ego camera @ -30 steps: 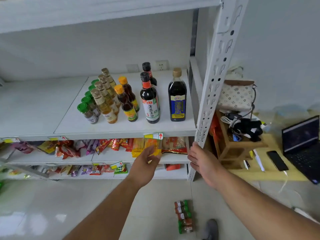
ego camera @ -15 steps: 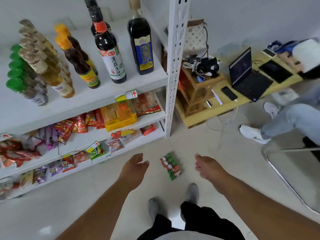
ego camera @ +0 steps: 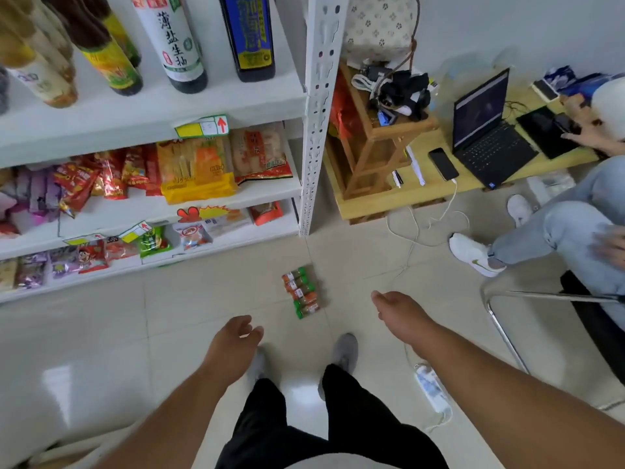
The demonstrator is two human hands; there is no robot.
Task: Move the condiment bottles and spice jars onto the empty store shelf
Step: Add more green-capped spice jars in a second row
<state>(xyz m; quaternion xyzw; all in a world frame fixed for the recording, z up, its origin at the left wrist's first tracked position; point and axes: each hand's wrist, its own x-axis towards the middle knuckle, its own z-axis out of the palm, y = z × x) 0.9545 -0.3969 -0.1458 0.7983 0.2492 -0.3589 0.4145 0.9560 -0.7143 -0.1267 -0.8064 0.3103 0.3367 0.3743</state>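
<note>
Hovering empty over pale floor tiles, left hand (ego camera: 233,346) with fingers loosely curled and nothing held, right hand (ego camera: 402,316) likewise loose and bare. Lying flat on the floor between and just beyond both hands, at twelve o'clock, a row of spice jars (ego camera: 302,292), green caps and orange labels, side by side and touching, untouched by either hand. Directly below, at six o'clock, grey shoes (ego camera: 343,353) and black trousers. Up at ten o'clock, white store shelf (ego camera: 152,110) carrying upright condiment bottles (ego camera: 179,45), snack packets (ego camera: 196,170) on the tiers beneath. Over at two o'clock, wooden platform (ego camera: 422,194) with open laptop (ego camera: 487,130) and phone (ego camera: 443,164); at three o'clock, a seated person's jeans-clad leg (ego camera: 558,231).
</note>
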